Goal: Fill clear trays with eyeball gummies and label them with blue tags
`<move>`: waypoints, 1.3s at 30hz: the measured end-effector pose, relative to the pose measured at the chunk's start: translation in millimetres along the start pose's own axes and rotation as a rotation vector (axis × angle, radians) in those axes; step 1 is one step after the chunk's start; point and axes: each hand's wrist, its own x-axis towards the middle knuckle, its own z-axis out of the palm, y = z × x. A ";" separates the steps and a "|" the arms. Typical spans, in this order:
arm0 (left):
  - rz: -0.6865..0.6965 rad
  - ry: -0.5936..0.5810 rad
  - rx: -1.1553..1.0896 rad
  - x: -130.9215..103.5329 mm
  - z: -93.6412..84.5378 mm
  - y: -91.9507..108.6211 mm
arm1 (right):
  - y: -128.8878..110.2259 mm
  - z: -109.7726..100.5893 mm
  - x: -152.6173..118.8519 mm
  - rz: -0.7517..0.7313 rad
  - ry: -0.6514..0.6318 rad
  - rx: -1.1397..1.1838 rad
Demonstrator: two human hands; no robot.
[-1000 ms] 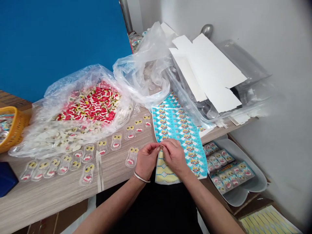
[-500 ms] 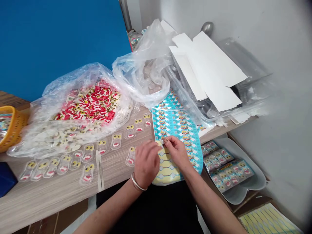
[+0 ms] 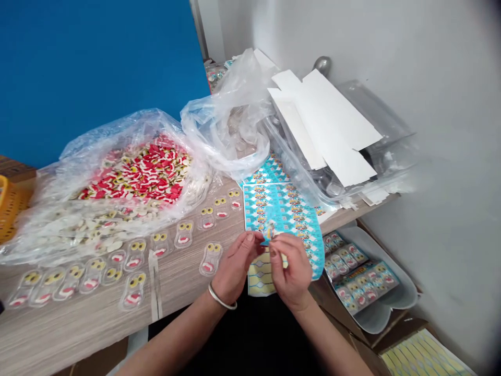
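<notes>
One small sticker [image 3: 271, 230] stood roughly upright just beyond the right hand [image 3: 293, 269], pinched at its fingertips. The left hand [image 3: 235, 263], loosely curled, was just beside it; whether it gripped anything could not be determined. Beneath and beyond both hands lay the blue label sheet [image 3: 256, 203], its print illegible.

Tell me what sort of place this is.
Probably a small packing workshop: a clear plastic bag of loose red, white and yellow pieces, small clear plastic blister packs with eye and mouth pieces, and a blue printed sticker sheet share one wood-grain table.
</notes>
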 end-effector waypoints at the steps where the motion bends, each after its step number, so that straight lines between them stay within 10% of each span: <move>1: -0.078 0.020 -0.201 -5.3 0.4 5.8 | -1.8 6.6 -4.9 -0.079 -0.041 -0.058; 5: -0.188 0.129 -0.447 -17.2 -13.0 14.7 | -14.5 27.6 -19.2 -0.215 -0.216 -0.150; 10: -0.145 0.284 -0.139 -19.8 -67.8 20.9 | -33.5 26.3 -5.4 -0.100 -0.370 0.009; 16: -0.058 -0.016 0.627 -24.4 -118.8 46.2 | -31.6 51.5 24.7 0.123 -0.613 0.123; 26: -0.085 -0.086 0.806 5.0 -143.0 56.3 | -24.8 95.6 13.5 0.620 -0.664 0.256; 39: -0.089 0.007 0.991 -6.4 -144.5 20.8 | -23.8 91.3 -17.2 0.618 -0.774 0.085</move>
